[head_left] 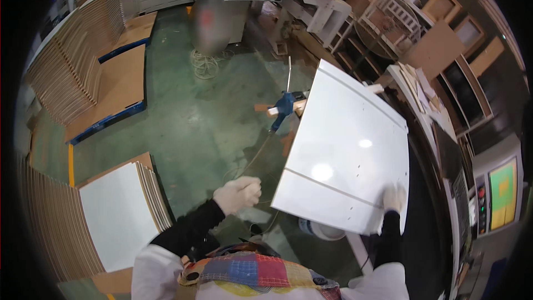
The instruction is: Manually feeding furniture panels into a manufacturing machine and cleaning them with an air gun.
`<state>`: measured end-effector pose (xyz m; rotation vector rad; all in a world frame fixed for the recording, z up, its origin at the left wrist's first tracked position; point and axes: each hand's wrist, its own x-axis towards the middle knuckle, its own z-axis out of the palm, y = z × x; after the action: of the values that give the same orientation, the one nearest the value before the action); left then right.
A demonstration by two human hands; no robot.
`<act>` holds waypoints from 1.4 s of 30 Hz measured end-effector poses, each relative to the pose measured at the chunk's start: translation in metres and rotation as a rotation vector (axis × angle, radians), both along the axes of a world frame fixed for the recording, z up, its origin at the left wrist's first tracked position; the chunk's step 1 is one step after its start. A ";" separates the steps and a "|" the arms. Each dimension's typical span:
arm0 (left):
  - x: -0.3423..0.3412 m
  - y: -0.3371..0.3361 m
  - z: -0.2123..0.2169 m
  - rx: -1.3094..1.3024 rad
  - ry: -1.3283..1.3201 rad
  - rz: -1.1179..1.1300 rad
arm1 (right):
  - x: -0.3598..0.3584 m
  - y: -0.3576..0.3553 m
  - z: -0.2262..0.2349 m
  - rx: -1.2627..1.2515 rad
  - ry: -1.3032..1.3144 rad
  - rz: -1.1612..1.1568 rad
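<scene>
A large white panel [350, 144] with two grooves and several small holes lies in front of me to the right, glossy with light reflections. My right hand [393, 198], in a white glove, rests on the panel's near right part with its fingers laid out flat, slightly blurred. Left of the panel, my left hand [239, 194] is in the air, also gloved, its fingers curled into a fist with nothing visible in it. Beyond it, a blue air gun [284, 105] with a long metal nozzle sits by wooden pieces at the panel's left edge, its thin hose trailing toward me.
Stacked white panels [119, 216] stand at the near left. More board stacks [72, 61] rest on pallets at the far left. A coiled hose [204, 65] lies on the green floor. A white bucket [327, 230] is partly under the panel. A machine screen [503, 194] is at right.
</scene>
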<state>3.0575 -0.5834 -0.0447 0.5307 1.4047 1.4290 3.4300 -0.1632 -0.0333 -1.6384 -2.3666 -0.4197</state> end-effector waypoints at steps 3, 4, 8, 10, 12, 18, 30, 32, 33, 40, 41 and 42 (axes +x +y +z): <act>-0.009 0.053 0.036 -0.078 0.051 -0.050 | 0.051 -0.009 0.010 -0.240 0.176 -0.341; -0.017 0.076 0.016 -0.126 0.509 -0.196 | 0.057 -0.016 0.019 -0.306 0.135 -0.355; -0.010 0.132 0.030 -0.525 0.837 -0.179 | 0.093 -0.032 0.040 -0.343 0.044 -0.128; -0.005 0.142 0.060 -0.603 0.736 -0.075 | 0.099 -0.022 0.047 -0.421 0.048 -0.165; 0.003 0.141 0.097 -0.676 0.622 0.015 | 0.099 -0.012 0.061 -0.526 0.109 -0.218; -0.004 0.147 0.104 -0.549 0.988 0.157 | 0.113 0.025 0.021 -0.721 0.692 -0.100; 0.040 0.020 0.160 -0.416 0.684 0.653 | 0.041 0.031 0.075 0.098 -0.089 0.220; 0.041 -0.014 0.147 -0.427 0.581 0.773 | -0.011 0.012 0.111 0.071 -0.096 0.214; 0.054 -0.035 0.141 -0.466 0.476 0.910 | -0.052 0.013 0.120 0.036 -0.113 0.270; 0.079 -0.190 0.070 -0.508 0.272 1.491 | -0.264 -0.101 0.187 0.300 0.006 0.909; 0.087 -0.214 0.062 -0.559 0.199 1.517 | -0.295 -0.157 0.203 -0.190 0.264 0.872; 0.094 -0.234 0.045 -0.557 0.183 1.561 | -0.323 -0.176 0.199 -0.186 0.259 0.917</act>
<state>3.1511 -0.8174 0.0007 -1.0919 2.3972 1.9295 3.1069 -0.3397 0.1652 -0.4621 -2.6588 0.1841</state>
